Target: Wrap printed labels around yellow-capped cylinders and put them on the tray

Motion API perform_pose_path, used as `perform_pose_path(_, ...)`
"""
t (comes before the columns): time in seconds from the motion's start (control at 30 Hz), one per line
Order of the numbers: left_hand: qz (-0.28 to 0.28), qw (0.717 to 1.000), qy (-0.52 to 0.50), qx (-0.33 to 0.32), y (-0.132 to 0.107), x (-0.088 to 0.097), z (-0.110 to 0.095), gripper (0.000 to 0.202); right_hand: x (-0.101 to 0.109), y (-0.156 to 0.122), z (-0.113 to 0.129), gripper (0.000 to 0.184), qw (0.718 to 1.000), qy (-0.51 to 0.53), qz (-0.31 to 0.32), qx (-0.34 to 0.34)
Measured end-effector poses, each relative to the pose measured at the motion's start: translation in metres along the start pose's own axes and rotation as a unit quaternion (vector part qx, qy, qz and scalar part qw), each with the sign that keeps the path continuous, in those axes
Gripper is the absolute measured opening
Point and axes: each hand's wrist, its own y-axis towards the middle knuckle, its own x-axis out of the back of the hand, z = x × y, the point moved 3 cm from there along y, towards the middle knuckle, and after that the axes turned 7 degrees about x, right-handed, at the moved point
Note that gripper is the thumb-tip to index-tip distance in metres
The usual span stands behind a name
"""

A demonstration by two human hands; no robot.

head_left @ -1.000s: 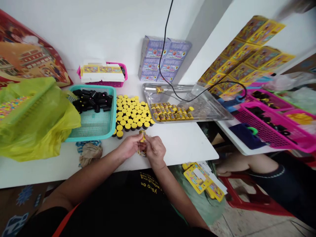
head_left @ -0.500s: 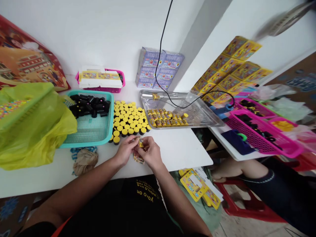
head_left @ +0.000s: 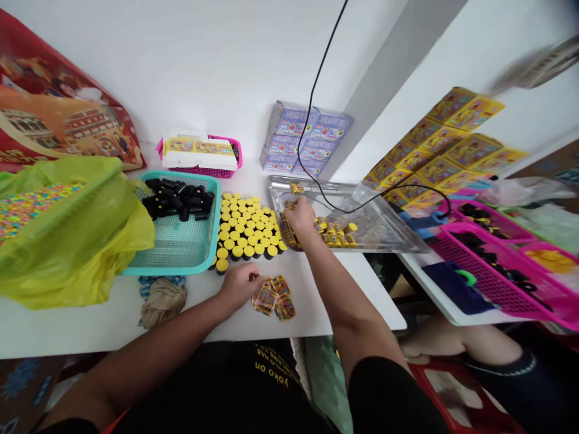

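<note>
Head view, table in foreground. Nearest, in front of the steel tray (head_left: 384,232) and toward its left end, the left hand (head_left: 239,286) rests on the white table (head_left: 90,331). Its left fingers (head_left: 256,280) are loosely extended, grasping nothing visible, and point toward a small overlapping pile of printed yellow packets (head_left: 274,298) lying flat just beside them. The right arm crosses the table edge and reaches forward, so the right hand (head_left: 301,218) sits over the tray's left end. Its right fingers (head_left: 292,212) curl downward; whether they grasp anything cannot be told, as the hand hides the tips. Directly below and to the right of them lie yellow-wrapped rolls (head_left: 337,235), ranged in rows along the tray's near side, their long axis running left to right across the view. The right hand is far nearer these rolls than the left hand is. Immediately left of the tray stands a block of yellow-capped tubes (head_left: 246,229), and beyond it a teal basket (head_left: 169,271) holds black tubes (head_left: 178,200). Further left lies a yellow-green plastic bag (head_left: 76,265). Behind the tray stand stacked blue boxes (head_left: 307,137); to its right, yellow boxes (head_left: 446,138) rise above a pink basket (head_left: 493,271).
</note>
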Motion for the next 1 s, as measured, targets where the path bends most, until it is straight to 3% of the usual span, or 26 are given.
perform_pose_path(0.1, 0.007, 0.994, 0.111, 0.007, -0.001, 0.002, -0.003, 0.030, -0.018, 0.030, 0.002, 0.028, 0.998, -0.038, 0.054, 0.004)
perform_pose_path(0.2, 0.025, 0.982, 0.186, 0.038, -0.001, 0.004, -0.004, 0.030, -0.026, 0.037, 0.002, 0.023, 0.993, -0.047, 0.101, 0.023)
perform_pose_path(0.3, 0.049, 0.972, 0.228, 0.027, -0.001, 0.003, -0.005, 0.028, -0.016, 0.025, -0.002, 0.019, 0.996, -0.025, 0.060, 0.063)
perform_pose_path(0.37, 0.075, 0.968, 0.237, 0.014, -0.001, 0.002, -0.005, 0.023, 0.002, 0.003, -0.004, 0.017, 0.994, 0.019, -0.013, 0.104)
perform_pose_path(0.47, 0.092, 0.971, 0.219, 0.009, 0.000, 0.001, -0.004, 0.017, 0.030, -0.054, -0.006, 0.014, 0.980, 0.117, -0.092, 0.133)
perform_pose_path(0.57, 0.077, 0.982, 0.171, 0.016, 0.004, 0.001, -0.001, 0.018, 0.047, -0.124, -0.007, 0.017, 0.966, 0.212, -0.100, 0.112)
perform_pose_path(0.7, 0.062, 0.993, 0.095, 0.018, 0.009, 0.000, 0.006, 0.019, 0.047, -0.195, -0.013, 0.017, 0.961, 0.259, -0.075, 0.062)
perform_pose_path(0.83, 0.072, 0.996, 0.053, 0.014, 0.008, -0.001, 0.006, 0.017, 0.036, -0.220, -0.016, 0.017, 0.964, 0.257, -0.047, 0.047)
perform_pose_path(1.0, 0.047, 0.998, 0.038, -0.013, 0.005, 0.004, -0.003, 0.019, 0.029, -0.218, 0.000, 0.024, 0.968, 0.218, 0.002, 0.123)
